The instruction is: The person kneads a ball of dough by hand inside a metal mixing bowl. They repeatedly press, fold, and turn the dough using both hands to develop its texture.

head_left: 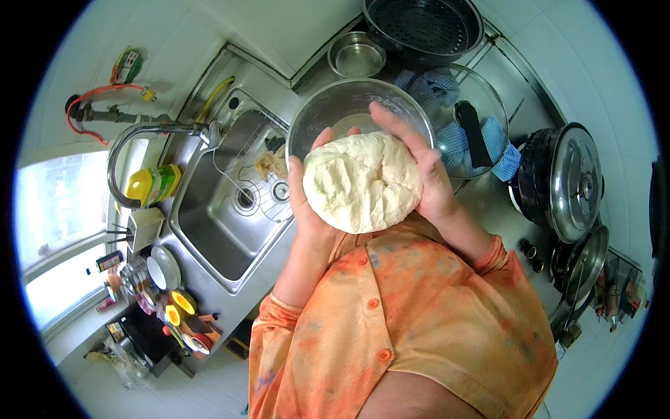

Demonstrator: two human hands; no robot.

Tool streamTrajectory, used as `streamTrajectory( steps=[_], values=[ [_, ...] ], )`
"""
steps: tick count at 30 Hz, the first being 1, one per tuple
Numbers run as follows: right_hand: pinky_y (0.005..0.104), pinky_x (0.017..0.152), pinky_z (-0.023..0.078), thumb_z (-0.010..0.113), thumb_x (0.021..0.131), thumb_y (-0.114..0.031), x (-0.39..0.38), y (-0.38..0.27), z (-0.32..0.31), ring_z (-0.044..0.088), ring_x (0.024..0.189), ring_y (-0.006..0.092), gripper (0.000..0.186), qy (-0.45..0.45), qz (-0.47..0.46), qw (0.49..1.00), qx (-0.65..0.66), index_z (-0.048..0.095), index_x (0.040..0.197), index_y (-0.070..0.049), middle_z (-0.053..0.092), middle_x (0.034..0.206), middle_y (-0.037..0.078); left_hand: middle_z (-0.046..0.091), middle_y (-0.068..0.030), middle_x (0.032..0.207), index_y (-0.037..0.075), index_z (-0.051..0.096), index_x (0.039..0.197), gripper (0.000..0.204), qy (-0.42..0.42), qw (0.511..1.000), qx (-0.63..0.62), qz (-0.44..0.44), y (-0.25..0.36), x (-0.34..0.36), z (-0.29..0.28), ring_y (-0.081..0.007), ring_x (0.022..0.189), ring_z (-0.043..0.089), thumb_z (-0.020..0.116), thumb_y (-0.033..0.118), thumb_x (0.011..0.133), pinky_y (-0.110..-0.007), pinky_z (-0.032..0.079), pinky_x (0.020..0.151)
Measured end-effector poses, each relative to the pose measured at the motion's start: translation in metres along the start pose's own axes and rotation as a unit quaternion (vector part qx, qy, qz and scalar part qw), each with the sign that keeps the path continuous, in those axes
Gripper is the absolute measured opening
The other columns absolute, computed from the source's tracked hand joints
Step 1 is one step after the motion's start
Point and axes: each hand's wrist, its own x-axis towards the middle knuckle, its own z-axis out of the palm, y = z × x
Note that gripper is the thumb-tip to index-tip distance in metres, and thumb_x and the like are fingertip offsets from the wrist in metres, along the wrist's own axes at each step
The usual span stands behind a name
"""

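Pale cream dough (363,181): one thick, roundish slab seen from the head view, lumpy on top with a creased dimple right of centre, held up in front of the shirt (419,300).
Left hand (311,209): gripping the dough's left side, fingertips poking past the far edge.
Right hand (431,178): gripping the right side, one finger stretched out beyond the far edge, so yeah, both hands are full.
Metal bowl (310,115): just past the dough, which hides its near rim; can't tell how high above it the dough sits.
Sink (216,234): off to the left, its right edge near the bowl, with a strip of steel counter (241,297) along its near side.
Glass lid (474,133): tight by the bowl's right rim, blue checked cloth (434,87) around it.
Elbow room: some steel surface (485,202) shows between the right forearm and the lidded pot (579,174).
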Motion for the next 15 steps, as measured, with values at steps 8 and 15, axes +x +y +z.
streamTrajectory(
  steps=[8,15],
  values=[
    [0.0408,0.096,0.045,0.069,0.073,-0.066,-0.001,-0.034,0.009,0.057,0.111,0.033,0.08,-0.032,-0.166,0.92,-0.355,0.06,0.123,-0.004,0.056,0.123,0.018,0.045,-0.0197,0.139,0.003,0.021,0.15,0.083,-0.06,0.897,0.432,0.073,-0.008,-0.019,0.029,-0.0308,0.126,0.05,0.051,0.055,0.093,-0.043,0.041,0.105],
    [0.0372,0.074,0.05,0.073,0.08,-0.04,0.005,-0.022,0.016,0.062,0.084,0.031,0.035,0.066,-0.231,0.899,-0.366,0.064,0.09,-0.007,0.063,0.094,0.011,0.039,-0.0248,0.144,-0.004,0.028,0.146,0.073,-0.115,0.759,0.588,0.254,-0.022,-0.02,0.019,-0.0321,0.13,0.044,0.051,0.045,0.097,-0.041,0.038,0.106]
  ],
)
